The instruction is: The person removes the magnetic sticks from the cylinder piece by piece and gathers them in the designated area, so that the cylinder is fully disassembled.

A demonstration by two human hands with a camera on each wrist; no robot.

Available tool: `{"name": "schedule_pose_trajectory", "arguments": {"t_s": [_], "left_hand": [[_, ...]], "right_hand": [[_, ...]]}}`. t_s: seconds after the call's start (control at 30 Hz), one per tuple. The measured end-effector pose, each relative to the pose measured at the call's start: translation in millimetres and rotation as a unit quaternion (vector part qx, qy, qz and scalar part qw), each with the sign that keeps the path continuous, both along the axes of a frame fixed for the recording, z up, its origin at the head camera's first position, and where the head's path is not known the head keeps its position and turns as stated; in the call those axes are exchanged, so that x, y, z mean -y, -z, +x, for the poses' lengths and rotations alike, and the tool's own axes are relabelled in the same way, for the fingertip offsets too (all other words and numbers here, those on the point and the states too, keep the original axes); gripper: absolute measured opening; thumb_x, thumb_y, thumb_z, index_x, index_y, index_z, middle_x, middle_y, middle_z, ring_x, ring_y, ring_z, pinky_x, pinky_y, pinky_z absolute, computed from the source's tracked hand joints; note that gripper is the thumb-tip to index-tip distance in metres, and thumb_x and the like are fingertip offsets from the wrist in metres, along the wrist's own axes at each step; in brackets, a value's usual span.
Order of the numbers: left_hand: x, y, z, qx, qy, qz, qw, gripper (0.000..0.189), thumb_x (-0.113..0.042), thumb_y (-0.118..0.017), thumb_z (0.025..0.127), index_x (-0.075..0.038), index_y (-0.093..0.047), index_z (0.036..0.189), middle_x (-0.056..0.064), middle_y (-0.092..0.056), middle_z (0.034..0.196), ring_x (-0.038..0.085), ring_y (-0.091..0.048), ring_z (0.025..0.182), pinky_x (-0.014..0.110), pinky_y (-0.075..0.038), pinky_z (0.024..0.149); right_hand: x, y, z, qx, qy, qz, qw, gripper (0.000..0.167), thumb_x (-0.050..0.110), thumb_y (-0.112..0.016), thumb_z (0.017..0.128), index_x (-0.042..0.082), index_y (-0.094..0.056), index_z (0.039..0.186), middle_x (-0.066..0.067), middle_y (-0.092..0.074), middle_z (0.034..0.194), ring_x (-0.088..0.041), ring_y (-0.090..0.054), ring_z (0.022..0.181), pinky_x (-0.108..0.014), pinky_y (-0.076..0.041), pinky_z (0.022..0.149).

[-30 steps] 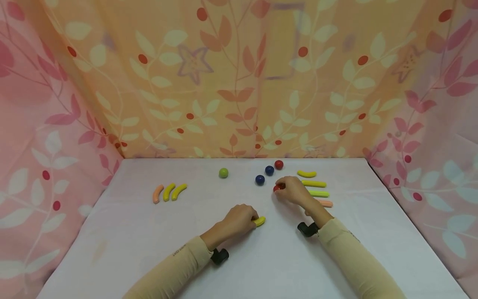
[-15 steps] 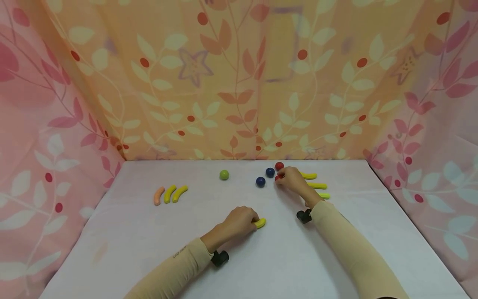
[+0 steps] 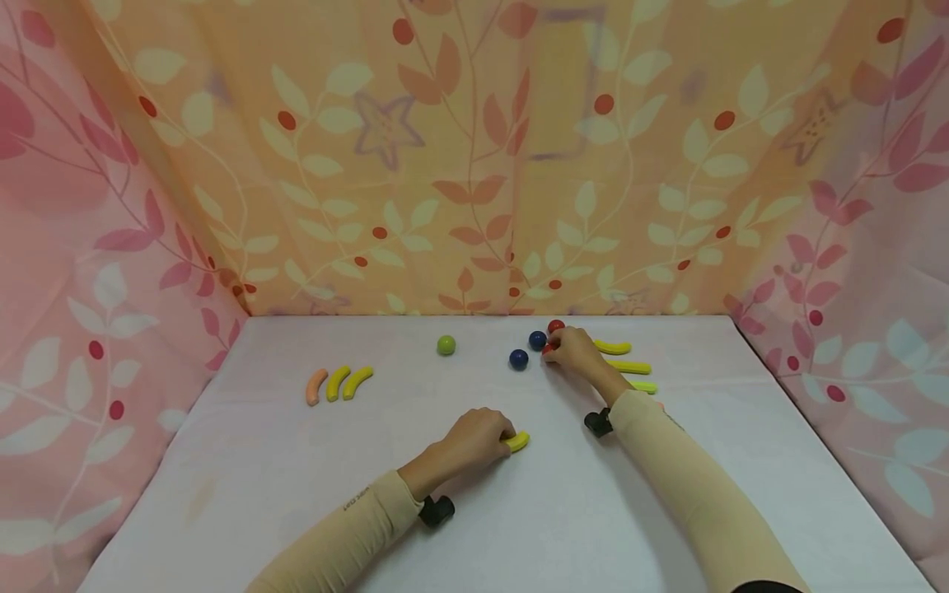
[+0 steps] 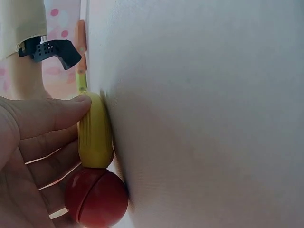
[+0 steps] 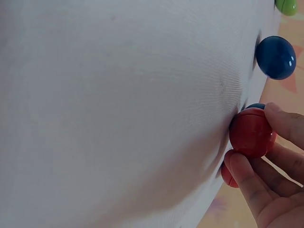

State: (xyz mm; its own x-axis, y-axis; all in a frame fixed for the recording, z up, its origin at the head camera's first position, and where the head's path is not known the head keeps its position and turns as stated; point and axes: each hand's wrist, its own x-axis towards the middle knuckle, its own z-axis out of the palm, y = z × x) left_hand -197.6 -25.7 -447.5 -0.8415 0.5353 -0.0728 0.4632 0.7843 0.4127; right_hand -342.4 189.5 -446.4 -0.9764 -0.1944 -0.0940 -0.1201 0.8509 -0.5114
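Note:
Near the middle of the table my left hand [image 3: 474, 441] holds a curved yellow toy banana [image 3: 516, 441], thumb on one side and fingers behind. The left wrist view shows a red ball [image 4: 97, 197] against the banana's end, beside the fingers; the hand hides it in the head view. Farther back on the right, my right hand [image 3: 582, 354] pinches another red ball [image 5: 251, 133] between thumb and fingers, at the table surface. Just behind it are a further red ball [image 3: 556, 326] and a blue ball [image 3: 537, 340]. A second blue ball [image 3: 519, 359] lies to the left.
A green ball [image 3: 446, 345] sits at the back. At left lie an orange curved piece [image 3: 316, 387] and two yellow bananas [image 3: 348, 384]. Right of my right hand are a yellow banana [image 3: 614, 347], a yellow stick [image 3: 630, 367] and a lime stick [image 3: 643, 386]. Patterned cloth walls [image 3: 474, 165] border the table.
My right hand has moved the pinched red ball away from me, to beside the blue and red balls. The right forearm now covers most of the orange stick. My left hand stays put.

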Motion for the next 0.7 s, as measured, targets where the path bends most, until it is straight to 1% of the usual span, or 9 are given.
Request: {"name": "schedule_pose_trajectory", "arguments": {"t_s": [0.2, 0.43, 0.7], "left_hand": [[1.2, 1.7, -4.7, 0.034, 0.004, -0.014, 0.9993, 0.019, -0.016, -0.075, 0.084, -0.013, -0.077, 0.103, -0.005, -0.073, 0.095, 0.004, -0.057, 0.08, 0.022, -0.047, 0.078], [3.2, 2.8, -8.8, 0.043, 0.022, -0.016, 0.9987, 0.019, -0.017, -0.075, 0.084, -0.013, -0.077, 0.102, -0.007, -0.073, 0.092, 0.003, -0.055, 0.078, 0.021, -0.047, 0.076], [5.8, 3.3, -11.9, 0.053, 0.034, -0.009, 0.998, 0.018, -0.016, -0.075, 0.084, -0.013, -0.077, 0.101, -0.008, -0.072, 0.09, 0.002, -0.053, 0.077, 0.019, -0.046, 0.075]], "right_hand": [[-1.2, -0.9, 1.4, 0.01, 0.006, -0.008, 0.9999, 0.038, 0.019, -0.074, 0.086, -0.002, -0.066, 0.117, -0.019, -0.065, 0.108, -0.029, -0.057, 0.096, -0.04, -0.051, 0.09], [-3.7, -5.2, 6.1, 0.007, 0.006, -0.011, 0.9999, 0.041, 0.018, -0.072, 0.088, -0.002, -0.063, 0.123, -0.02, -0.066, 0.112, -0.03, -0.058, 0.1, -0.042, -0.051, 0.094], [-8.0, -14.6, 16.7, -0.007, 0.0, -0.015, 0.9999, 0.044, 0.018, -0.069, 0.09, -0.002, -0.06, 0.128, -0.022, -0.064, 0.119, -0.033, -0.059, 0.108, -0.046, -0.051, 0.096]]}}
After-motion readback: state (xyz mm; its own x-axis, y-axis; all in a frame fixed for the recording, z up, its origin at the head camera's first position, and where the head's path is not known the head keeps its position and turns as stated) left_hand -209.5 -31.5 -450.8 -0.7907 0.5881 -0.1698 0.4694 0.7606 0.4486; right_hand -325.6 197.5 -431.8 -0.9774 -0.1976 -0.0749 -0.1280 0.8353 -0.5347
